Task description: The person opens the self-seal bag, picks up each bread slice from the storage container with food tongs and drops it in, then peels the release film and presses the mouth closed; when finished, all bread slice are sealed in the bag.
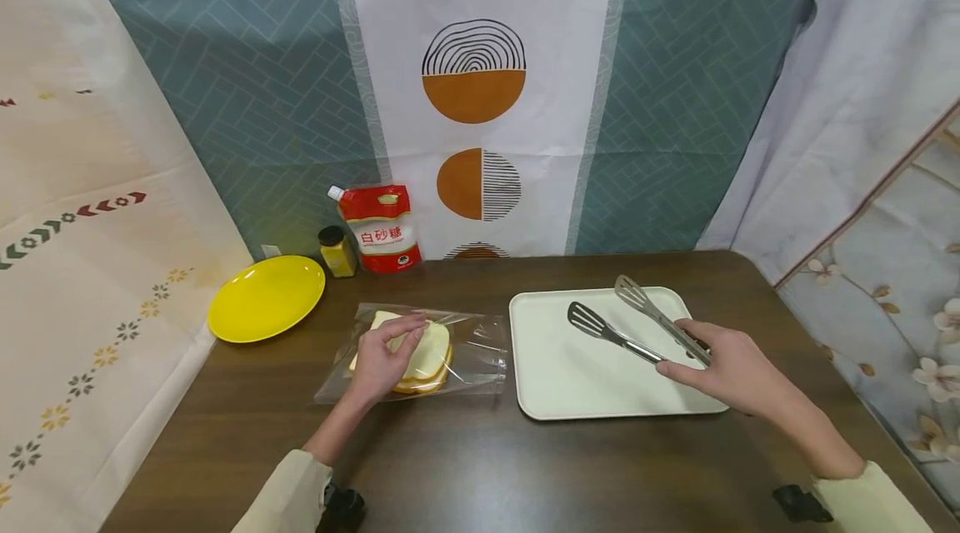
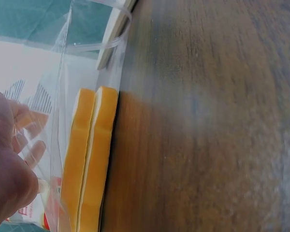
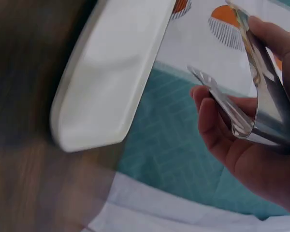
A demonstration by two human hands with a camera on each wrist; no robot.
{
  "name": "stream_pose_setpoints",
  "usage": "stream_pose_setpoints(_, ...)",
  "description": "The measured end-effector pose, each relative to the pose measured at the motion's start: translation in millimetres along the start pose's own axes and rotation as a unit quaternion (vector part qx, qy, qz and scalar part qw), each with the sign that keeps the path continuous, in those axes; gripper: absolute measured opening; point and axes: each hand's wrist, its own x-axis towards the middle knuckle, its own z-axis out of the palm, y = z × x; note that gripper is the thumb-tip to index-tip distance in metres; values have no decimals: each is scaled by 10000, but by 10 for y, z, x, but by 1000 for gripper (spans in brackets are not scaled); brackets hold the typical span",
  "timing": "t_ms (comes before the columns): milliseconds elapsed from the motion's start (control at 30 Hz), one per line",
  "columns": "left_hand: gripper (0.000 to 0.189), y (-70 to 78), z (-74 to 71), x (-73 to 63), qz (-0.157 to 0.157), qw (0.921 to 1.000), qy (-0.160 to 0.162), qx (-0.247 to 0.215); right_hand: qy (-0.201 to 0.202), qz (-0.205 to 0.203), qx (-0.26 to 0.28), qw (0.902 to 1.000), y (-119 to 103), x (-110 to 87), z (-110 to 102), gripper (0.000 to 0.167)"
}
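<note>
My right hand (image 1: 731, 366) holds a pair of metal tongs (image 1: 663, 323) with slotted heads, one arm along the thumb and the other against the fingers. The tongs' arms (image 3: 273, 108) stand spread apart above the white tray (image 1: 558, 387). Over on the left, my left hand (image 1: 385, 358) hovers at slices of bread (image 1: 431, 354) inside a clear plastic bag (image 1: 480, 354). Its fingers are loosely bent and hold nothing visible. Two stacked slices (image 2: 89, 159) show their yellow-brown crusts in the left wrist view, where clear film overlaps the fingers (image 2: 33, 128).
A yellow plate (image 1: 266, 300) lies at the back left. Beside it stand a small dark-lidded jar (image 1: 337, 254) and a red and white sugar pouch (image 1: 382, 233). Patterned cloth (image 1: 285, 100) hangs behind the brown table (image 1: 465, 466), with more cloth at both sides.
</note>
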Motion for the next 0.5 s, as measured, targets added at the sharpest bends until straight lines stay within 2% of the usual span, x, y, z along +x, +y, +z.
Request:
stream_pose_setpoints(200,15,310,-62,3,34,10000,-61,36,144,612,-221,9978,182,-115,-94,86)
stream_pose_setpoints(400,16,348,-73,7,-80,9999,-119,-9,595,913,-366,9934,353,-198,-119,85)
stream_pose_setpoints(500,16,308,-57,9,-167,9998,-114,6,726,1048,-407,9910,430,-218,-115,87)
